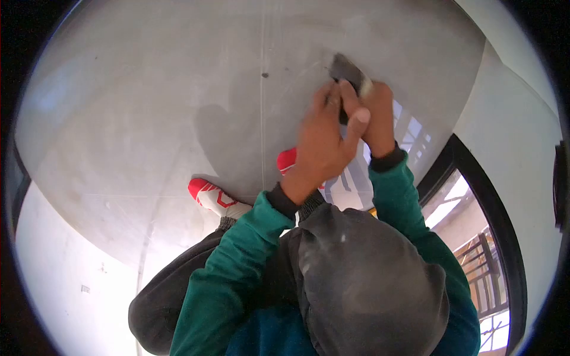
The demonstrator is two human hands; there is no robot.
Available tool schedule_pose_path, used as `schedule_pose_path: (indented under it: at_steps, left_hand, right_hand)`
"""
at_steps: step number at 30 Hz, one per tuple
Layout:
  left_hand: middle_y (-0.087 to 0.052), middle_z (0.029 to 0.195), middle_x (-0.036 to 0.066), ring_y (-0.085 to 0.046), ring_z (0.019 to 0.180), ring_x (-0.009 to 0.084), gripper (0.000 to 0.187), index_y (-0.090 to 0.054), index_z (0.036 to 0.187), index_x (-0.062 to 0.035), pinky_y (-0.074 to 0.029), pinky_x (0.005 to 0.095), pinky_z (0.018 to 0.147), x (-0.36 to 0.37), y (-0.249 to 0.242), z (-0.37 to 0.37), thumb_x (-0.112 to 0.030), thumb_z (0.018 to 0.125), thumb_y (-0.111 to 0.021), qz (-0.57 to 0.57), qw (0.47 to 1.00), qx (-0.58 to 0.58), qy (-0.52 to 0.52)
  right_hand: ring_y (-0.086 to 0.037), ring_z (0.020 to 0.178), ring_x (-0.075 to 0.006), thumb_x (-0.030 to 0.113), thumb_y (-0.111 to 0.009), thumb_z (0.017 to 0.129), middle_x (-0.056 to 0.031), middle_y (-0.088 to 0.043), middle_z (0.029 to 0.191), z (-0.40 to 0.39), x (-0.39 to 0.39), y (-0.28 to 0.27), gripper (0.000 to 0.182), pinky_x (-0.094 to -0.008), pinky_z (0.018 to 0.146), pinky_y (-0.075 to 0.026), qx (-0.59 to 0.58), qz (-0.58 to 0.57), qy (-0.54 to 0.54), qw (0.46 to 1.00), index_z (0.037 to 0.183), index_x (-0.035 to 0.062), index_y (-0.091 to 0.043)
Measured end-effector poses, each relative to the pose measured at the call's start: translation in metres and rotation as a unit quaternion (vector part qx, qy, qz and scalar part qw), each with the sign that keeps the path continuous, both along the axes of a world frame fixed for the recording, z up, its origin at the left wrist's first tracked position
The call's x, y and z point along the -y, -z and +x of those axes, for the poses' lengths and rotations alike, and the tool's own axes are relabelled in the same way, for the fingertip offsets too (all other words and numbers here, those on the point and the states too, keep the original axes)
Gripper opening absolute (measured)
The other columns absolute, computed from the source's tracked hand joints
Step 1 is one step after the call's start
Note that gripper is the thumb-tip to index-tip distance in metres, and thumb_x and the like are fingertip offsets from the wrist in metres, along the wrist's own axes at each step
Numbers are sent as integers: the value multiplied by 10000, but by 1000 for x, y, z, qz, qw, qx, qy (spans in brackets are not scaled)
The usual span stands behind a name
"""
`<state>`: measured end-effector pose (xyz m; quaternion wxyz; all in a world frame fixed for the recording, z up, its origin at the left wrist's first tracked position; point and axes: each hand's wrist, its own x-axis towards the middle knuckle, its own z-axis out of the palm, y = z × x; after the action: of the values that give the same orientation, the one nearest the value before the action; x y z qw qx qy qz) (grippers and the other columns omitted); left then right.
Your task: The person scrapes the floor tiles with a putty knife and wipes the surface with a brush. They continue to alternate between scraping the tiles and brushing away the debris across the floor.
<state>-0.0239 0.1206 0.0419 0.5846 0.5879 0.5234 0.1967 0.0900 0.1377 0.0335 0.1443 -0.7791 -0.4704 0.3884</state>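
Observation:
A dark grey flat piece with a pale edge (347,69), blurred by motion, is held close over the grey floor (166,89). My right hand (379,113) grips it from the right side, its fingers partly hidden behind the other hand. My left hand (325,133) lies across it from the near side, fingers bent onto it and thumb angled up beside the right hand. Below the fingers a dark part of the piece shows between the two hands. The exact kind of this piece I cannot tell.
A small dark crumb (265,75) lies by a thin straight line in the floor. My feet in red and white socks (215,199) are close below the hands. To the right are a white wall (504,113) and a black-framed glass opening (475,172).

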Motion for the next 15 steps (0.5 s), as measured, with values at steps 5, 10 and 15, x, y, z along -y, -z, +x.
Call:
schedule_pose_path:
  at_steps: [5, 10, 15]
  left_hand:
    - [-418, 1191, 282, -477, 1028, 422, 645, -432, 1178, 75, -403, 425, 855, -2, 1, -8, -483, 856, -409, 42, 999, -28, 18]
    - [-432, 1157, 288, -506, 991, 402, 654, -456, 1130, 107, -430, 422, 811, -7, -4, -6, -476, 837, -461, 4, 1000, 3, -16]
    - [-452, 1169, 247, -480, 1042, 391, 575, -417, 1232, 6, -392, 416, 880, -7, -5, -10, -453, 891, -357, -8, 1000, -19, 23]
  right_hand:
    - [-563, 606, -399, 244, -532, 765, -221, -589, 680, 3, 12, 18, 252, -441, 555, -442, 88, 29, -51, 994, 755, -2, -587]
    - [-549, 597, -400, 261, -508, 793, -226, -569, 667, 9, 8, 8, 285, -453, 540, -421, 29, 25, -76, 996, 699, -4, -550]
    - [-539, 597, -388, 276, -489, 817, -208, -562, 639, -3, 7, 0, 309, -452, 555, -418, -16, 14, 21, 1000, 695, -1, -555]
